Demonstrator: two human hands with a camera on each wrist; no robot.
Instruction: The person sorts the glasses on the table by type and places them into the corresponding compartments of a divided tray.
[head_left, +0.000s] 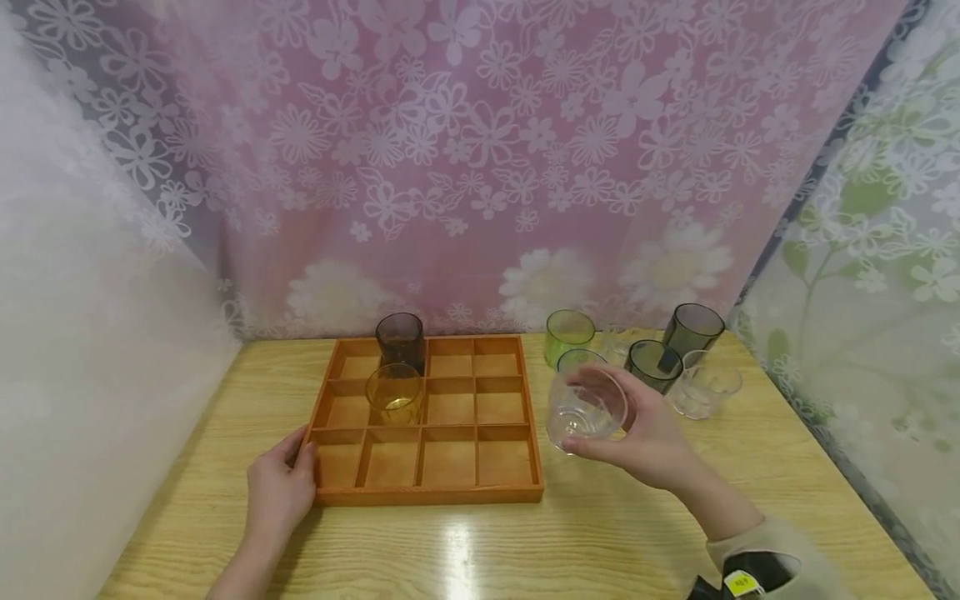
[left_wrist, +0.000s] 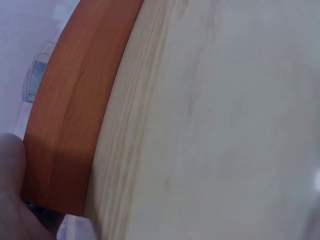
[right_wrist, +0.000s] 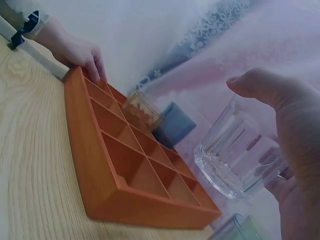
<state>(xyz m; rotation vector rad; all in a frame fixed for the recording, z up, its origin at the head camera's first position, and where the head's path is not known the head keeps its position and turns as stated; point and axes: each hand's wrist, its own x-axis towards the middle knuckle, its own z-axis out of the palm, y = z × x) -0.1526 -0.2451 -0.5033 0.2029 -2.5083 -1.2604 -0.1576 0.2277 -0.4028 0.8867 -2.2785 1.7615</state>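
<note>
My right hand (head_left: 656,437) grips a clear drinking glass (head_left: 577,417) between thumb and fingers, just right of the wooden compartment tray (head_left: 435,497). The glass is tilted and held above the table; the right wrist view shows its thick faceted base. My left hand (head_left: 281,487) grips the tray's left wall near the front corner, with the thumb (head_left: 306,457) at the rim. A dark glass (head_left: 400,337) stands in the back row of the tray. In front of it, in the middle row, is an amber glass (head_left: 394,396).
Right of the tray stand a green glass (head_left: 568,337), a blue-rimmed glass (head_left: 581,358) partly hidden by the held one, two grey glasses (head_left: 693,333), and clear glasses (head_left: 705,387). A floral curtain (head_left: 465,208) closes off the back of the table (head_left: 390,554).
</note>
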